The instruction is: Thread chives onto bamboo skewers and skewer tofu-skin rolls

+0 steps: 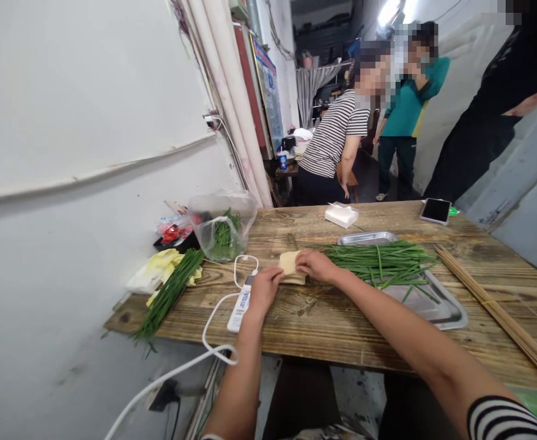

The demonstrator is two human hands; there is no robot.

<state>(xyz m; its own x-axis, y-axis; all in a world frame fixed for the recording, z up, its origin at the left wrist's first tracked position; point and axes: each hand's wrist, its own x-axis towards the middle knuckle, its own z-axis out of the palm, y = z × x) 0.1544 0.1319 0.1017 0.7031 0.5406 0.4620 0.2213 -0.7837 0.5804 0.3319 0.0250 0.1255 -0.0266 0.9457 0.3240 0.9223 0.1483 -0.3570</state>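
Observation:
A thin, pale yellow tofu sheet is held up between my two hands over the wooden table. My left hand pinches its lower left edge, and the fingers of my right hand close on its right edge. Directly beneath lies a small stack of similar sheets, partly covered by the raised one and my fingers. Right of my right hand, long green chives lie across a metal tray. A white charging device with a cable rests beside my left wrist.
Bamboo skewers lie along the table's right side. A phone and a white box are at the far edge. Left are a plastic bag of greens and another chive bundle. Several people stand beyond the table.

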